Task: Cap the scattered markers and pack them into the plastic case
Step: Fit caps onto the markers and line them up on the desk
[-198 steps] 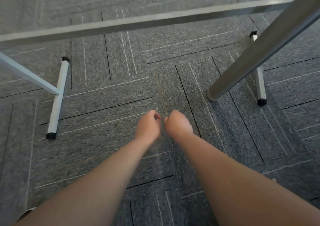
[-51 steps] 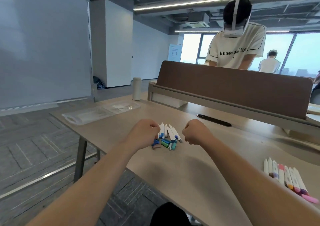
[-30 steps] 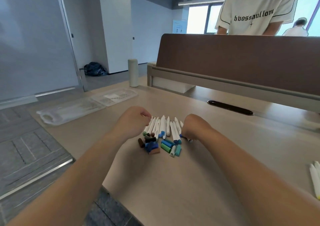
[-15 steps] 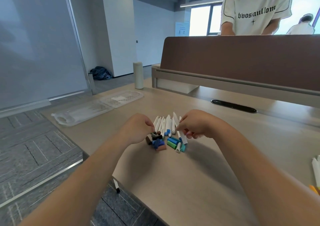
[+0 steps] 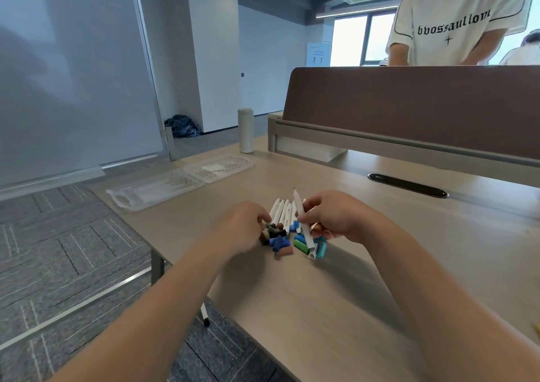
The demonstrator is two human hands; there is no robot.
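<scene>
right hand (image 5: 330, 218) pinches slim white marker (image 5: 298, 205); left hand (image 5: 241, 227) curled over stubby caps (image 5: 279, 242), hold unclear; clear case (image 5: 157, 189) apart

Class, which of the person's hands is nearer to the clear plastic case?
Left. The left hand sits over the caps, right of the case; the right hand, gripping a white marker, lies farther right.

markers (image 5: 280, 212), white; caps (image 5: 279, 242), blue, green, teal, brown, black; case (image 5: 157, 188), clear; desk (image 5: 321, 308), beige woodgrain; carpet (image 5: 58, 250), grey, striped; divider (image 5: 409, 104), brown; bottle (image 5: 245, 130), cream; shirt (image 5: 455, 31), white, black lettering.
</scene>
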